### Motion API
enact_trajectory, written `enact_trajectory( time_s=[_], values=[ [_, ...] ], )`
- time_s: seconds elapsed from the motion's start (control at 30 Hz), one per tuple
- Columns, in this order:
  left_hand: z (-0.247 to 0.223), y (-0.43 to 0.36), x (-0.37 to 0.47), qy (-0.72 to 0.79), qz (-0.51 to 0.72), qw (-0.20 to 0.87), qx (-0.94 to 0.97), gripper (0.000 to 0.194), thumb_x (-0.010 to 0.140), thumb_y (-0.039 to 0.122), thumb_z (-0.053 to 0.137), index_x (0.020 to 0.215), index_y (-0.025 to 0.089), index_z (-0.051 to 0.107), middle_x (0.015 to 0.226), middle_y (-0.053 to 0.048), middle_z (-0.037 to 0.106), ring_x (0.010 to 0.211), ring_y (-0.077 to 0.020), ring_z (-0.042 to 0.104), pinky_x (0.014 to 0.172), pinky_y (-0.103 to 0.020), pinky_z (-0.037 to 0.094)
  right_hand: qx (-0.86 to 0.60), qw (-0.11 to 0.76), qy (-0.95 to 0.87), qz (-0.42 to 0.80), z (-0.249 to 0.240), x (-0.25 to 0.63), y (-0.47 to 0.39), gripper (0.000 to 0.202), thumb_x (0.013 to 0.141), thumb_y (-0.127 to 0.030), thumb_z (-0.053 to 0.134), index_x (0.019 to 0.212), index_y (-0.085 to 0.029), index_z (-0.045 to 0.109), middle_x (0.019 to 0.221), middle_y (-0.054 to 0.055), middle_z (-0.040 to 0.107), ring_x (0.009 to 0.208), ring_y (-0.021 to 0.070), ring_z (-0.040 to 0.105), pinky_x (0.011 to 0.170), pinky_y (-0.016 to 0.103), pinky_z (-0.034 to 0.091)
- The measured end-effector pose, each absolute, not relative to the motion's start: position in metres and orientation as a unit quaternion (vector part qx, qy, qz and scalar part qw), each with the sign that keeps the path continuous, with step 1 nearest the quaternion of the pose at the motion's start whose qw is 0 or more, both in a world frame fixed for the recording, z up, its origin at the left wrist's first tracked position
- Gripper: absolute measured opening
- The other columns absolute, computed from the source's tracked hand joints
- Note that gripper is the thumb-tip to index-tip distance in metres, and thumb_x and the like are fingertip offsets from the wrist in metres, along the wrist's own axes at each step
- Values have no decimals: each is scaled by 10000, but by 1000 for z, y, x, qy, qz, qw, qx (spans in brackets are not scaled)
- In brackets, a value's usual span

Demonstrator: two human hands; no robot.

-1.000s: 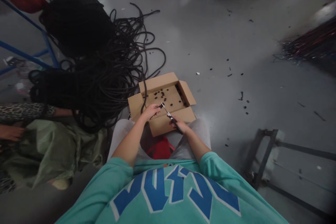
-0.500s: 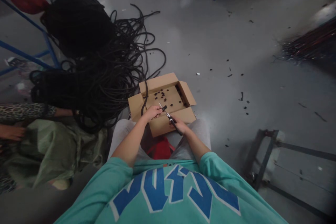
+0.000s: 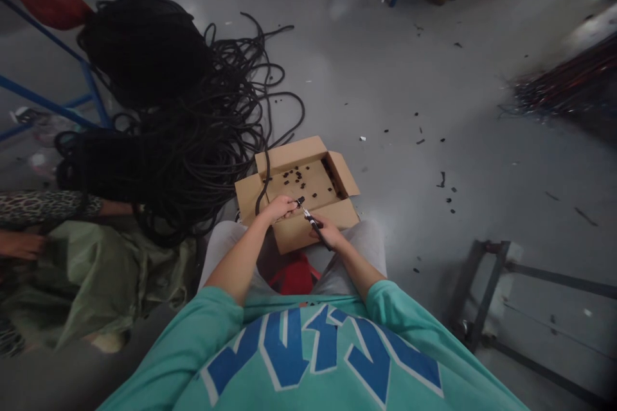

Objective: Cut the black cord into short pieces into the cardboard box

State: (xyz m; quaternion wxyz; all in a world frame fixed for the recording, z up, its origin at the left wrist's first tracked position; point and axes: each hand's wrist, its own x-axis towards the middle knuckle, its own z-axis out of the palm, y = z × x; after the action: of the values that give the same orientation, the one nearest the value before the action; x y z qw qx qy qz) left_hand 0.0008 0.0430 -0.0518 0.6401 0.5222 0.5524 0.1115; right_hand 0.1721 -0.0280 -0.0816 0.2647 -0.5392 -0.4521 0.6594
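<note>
My left hand [image 3: 280, 207] is closed around the end of a black cord [image 3: 263, 192], which runs over the side of an open cardboard box [image 3: 296, 149]. A short black end pokes out past the fingertips. In my right hand [image 3: 328, 231] is what looks like a pair of black-handled scissors [image 3: 315, 226], their metal blades meeting the cord end just right of my left fingers. Both hands are over the near edge of the box, which rests by my knees. Several small cut black pieces [image 3: 297, 174] lie on the box floor.
A large heap of black cord [image 3: 193, 109] spreads to the left. Beyond it is a blue metal frame [image 3: 91, 93]. A co-worker's hand [image 3: 22, 244] rests by green cloth [image 3: 91, 263]. A dark metal frame [image 3: 486, 289] stands right; black scraps [image 3: 442, 178] dot the floor.
The scissor blades, whose long tip stuck out above the cord end, now reach less far and sit against it. The black end has tilted slightly upward; both hands stay nearly in place.
</note>
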Motion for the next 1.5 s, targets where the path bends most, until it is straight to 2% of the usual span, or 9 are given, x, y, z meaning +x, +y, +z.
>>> enact_trajectory(
  time_s=[0.13, 0.27, 0.4, 0.6, 0.73, 0.9, 1.17, 1.33, 1.5],
  values=[
    [-57, 43, 0, 559, 106, 622, 537, 168, 712, 224, 448, 587, 117, 483, 412, 48, 407, 343, -32, 328, 378, -166, 225, -554, 276, -450, 644, -87, 170, -28, 498, 489, -114, 539, 984, -158, 576, 755, -20, 539, 619, 88, 443, 525, 182, 332],
    [-63, 42, 1, 565, 139, 601, 548, 152, 654, 230, 540, 750, 116, 509, 552, 34, 505, 417, -39, 400, 423, -167, 295, -558, 262, -414, 670, -85, 169, -30, 536, 496, -125, 529, 1030, -162, 551, 611, -50, 489, 493, 59, 384, 460, 182, 295],
    [-63, 42, 0, 584, 142, 528, 600, 164, 639, 239, 555, 741, 110, 555, 610, 9, 542, 492, -66, 452, 478, -188, 340, -534, 231, -345, 737, -76, 173, -31, 609, 507, -153, 517, 1115, -183, 483, 500, -83, 409, 398, 54, 339, 400, 185, 253],
    [-60, 43, -4, 571, 125, 504, 636, 222, 659, 244, 528, 807, 110, 623, 624, -8, 578, 480, -69, 442, 476, -189, 337, -501, 217, -345, 763, -72, 179, -26, 635, 495, -134, 525, 1122, -218, 479, 558, -63, 472, 449, 57, 375, 417, 178, 260],
    [-60, 43, -6, 542, 112, 566, 611, 189, 670, 241, 507, 732, 100, 616, 499, 21, 508, 408, -54, 390, 447, -190, 328, -493, 227, -366, 756, -73, 179, -24, 615, 489, -127, 548, 1096, -219, 503, 625, -41, 506, 526, 69, 416, 454, 175, 283],
    [-57, 50, -5, 531, 96, 614, 576, 157, 678, 236, 496, 592, 109, 533, 449, 35, 461, 382, -49, 382, 424, -185, 326, -509, 236, -373, 739, -75, 176, -25, 576, 501, -134, 530, 1073, -202, 515, 548, -68, 437, 432, 50, 334, 411, 177, 245],
    [-74, 58, -5, 552, 79, 553, 619, 205, 693, 279, 462, 574, 120, 514, 495, 24, 498, 424, -56, 420, 441, -181, 344, -562, 242, -378, 694, -80, 169, -26, 589, 511, -104, 514, 1096, -175, 524, 479, -79, 410, 404, 50, 342, 420, 184, 281],
    [-83, 58, -5, 558, 80, 514, 646, 217, 702, 308, 436, 620, 127, 523, 544, 13, 524, 437, -63, 424, 442, -187, 337, -582, 243, -388, 673, -91, 167, -25, 546, 505, -85, 511, 1044, -167, 554, 480, -81, 416, 401, 44, 349, 423, 177, 277],
    [-82, 57, -5, 560, 97, 510, 645, 199, 698, 312, 456, 685, 128, 531, 603, 0, 557, 452, -60, 424, 438, -182, 319, -561, 232, -349, 714, -90, 168, -25, 594, 507, -115, 514, 1095, -193, 509, 453, -94, 378, 374, 47, 339, 397, 175, 249]
  ],
)
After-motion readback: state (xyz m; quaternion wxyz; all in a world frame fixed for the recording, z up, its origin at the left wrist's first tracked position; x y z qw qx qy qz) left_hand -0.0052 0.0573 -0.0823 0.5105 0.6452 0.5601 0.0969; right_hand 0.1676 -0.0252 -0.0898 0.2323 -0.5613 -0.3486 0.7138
